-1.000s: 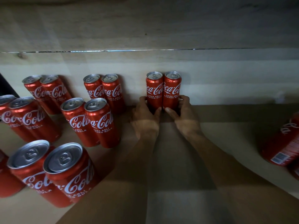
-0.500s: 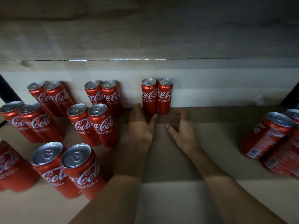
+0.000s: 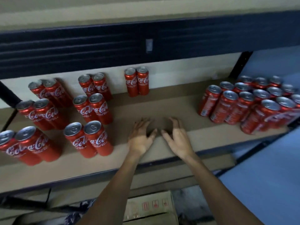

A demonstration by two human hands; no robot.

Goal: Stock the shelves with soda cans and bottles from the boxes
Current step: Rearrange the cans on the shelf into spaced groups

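Can pairs point(image 3: 136, 82) left, cluster point(image 3: 250, 103) right

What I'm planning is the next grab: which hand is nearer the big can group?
Right. The right hand lies left of the big can group, apart from it; the left hand lies further left.

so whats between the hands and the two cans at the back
Only bare shelf board separates the left hand and right hand from the can pair, per the head view.

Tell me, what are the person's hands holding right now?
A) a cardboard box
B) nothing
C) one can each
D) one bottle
B: the left hand and right hand are both empty, fingers spread, well in front of the pair of cans standing at the back of the shelf.
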